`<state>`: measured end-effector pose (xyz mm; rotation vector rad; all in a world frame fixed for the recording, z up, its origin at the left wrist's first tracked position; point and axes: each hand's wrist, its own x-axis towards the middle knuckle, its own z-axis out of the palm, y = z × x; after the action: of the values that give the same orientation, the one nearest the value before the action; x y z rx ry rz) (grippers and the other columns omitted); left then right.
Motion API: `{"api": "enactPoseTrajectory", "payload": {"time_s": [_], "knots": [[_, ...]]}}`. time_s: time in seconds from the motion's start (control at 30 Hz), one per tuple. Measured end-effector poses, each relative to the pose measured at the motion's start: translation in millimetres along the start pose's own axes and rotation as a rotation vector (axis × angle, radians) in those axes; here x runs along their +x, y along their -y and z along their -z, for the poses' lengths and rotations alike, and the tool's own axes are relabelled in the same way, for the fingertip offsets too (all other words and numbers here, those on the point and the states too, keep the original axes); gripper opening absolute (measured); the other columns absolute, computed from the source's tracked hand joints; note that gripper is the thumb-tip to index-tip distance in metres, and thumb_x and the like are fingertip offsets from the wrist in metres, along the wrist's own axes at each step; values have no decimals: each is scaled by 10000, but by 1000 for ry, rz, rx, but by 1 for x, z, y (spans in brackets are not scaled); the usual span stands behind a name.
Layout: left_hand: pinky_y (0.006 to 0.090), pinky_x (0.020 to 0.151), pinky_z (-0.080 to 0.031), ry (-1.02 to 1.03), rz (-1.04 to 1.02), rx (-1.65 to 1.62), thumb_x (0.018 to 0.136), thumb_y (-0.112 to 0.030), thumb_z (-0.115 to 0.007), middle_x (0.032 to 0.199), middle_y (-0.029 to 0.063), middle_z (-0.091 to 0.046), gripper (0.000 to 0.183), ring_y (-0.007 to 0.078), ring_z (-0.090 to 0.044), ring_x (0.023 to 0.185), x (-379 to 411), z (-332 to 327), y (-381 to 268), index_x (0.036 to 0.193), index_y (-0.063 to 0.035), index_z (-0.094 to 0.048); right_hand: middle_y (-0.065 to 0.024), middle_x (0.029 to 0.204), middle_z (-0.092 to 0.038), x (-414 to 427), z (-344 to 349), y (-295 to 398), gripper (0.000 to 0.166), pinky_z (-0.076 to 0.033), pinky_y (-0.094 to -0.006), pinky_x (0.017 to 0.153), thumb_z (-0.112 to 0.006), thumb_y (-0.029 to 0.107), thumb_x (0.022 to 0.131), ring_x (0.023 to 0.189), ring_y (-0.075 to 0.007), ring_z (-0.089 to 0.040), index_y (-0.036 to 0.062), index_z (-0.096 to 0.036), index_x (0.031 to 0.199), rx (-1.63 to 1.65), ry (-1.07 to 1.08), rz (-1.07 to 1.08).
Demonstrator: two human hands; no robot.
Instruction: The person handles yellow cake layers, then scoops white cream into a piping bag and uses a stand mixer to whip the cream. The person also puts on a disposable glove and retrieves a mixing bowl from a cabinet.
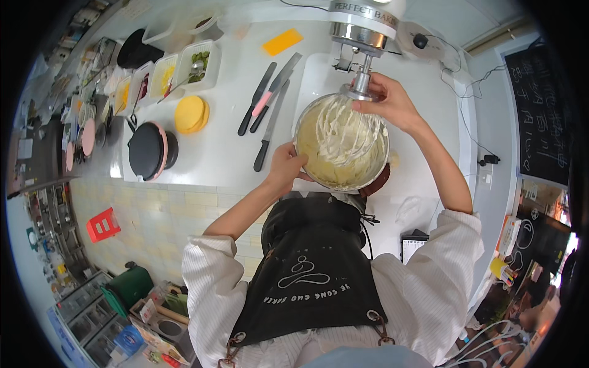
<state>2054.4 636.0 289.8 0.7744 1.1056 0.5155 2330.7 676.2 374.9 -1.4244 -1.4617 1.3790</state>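
Note:
My left hand (289, 166) grips the near left rim of a round metal mixing bowl (300, 158), which is tilted towards me. Pale cream (338, 172) coats the bowl's inside. My right hand (386, 102) holds the metal top of a balloon whisk attachment (360, 94), fingers wrapped about its collar. The whisk's wires, thick with cream, reach down into the bowl. Above them the whisk's collar meets the shaft under the head of a white stand mixer (363, 23); whether it is locked on I cannot tell.
Left of the bowl lie several knives and spatulas (264, 103). An orange scraper (283, 42) is behind them. Round yellow cake layers (191, 115), a black-and-pink round appliance (148, 151) and plastic tubs of fillings (198, 64) stand further left. Cables (464, 110) run along the right side.

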Motion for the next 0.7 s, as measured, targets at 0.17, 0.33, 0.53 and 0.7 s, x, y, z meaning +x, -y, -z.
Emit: {"api": "enactPoseTrajectory", "payload": {"time_s": [0.17,0.33,0.53,0.7], "knots": [[371,493,-614,-104,-27,-105,787,16,-570,815,102,-573,83,231,-657,703,-21,13,17,855,58,-547,-61,961,-680,-27,-37,-3,530,-504,-276,763,-856,191,697,819,-112,-613,25,-587,1123,-251,-80,122],[379,508,-608,-238,-13,-190,785,1,-568,852,114,-595,94,231,-657,705,-61,46,19,867,40,-540,-58,943,-678,-27,-73,30,543,-505,-287,765,-852,171,671,767,-145,-617,51,-586,1129,-239,-97,258],[397,542,-622,-426,-66,-318,788,-18,-558,928,181,-610,165,309,-684,780,-120,135,25,920,70,-512,-64,945,-681,10,-158,58,547,-513,-299,793,-859,194,679,814,-150,-632,43,-582,1126,-185,7,350],[440,592,-647,-535,-158,-351,777,19,-548,903,176,-583,115,329,-689,749,-123,207,39,815,2,-441,-71,972,-680,48,-235,78,567,-516,-294,790,-862,216,694,854,-143,-638,27,-572,1141,-116,-23,406]]}}
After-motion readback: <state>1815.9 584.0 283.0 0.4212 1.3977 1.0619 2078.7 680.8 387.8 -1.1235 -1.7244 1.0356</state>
